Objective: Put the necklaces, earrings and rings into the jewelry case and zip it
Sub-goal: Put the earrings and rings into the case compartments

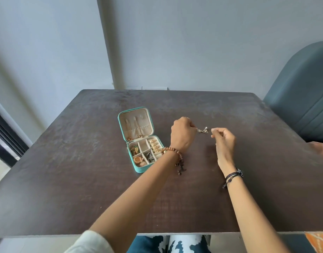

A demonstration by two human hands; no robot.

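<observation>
Now both hands curled over desk (84,161) — left grip (183,133), right grip (223,137) pinching chain ends, silver necklace (202,130) stretched between, likely untangling; open jewelry case (138,169) left of them.

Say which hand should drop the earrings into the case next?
Left, probably. The left hand is between the silver earrings and the open jewelry case, so it is nearer the compartments. The right hand sits on the far side and would have to cross over the left.
</observation>
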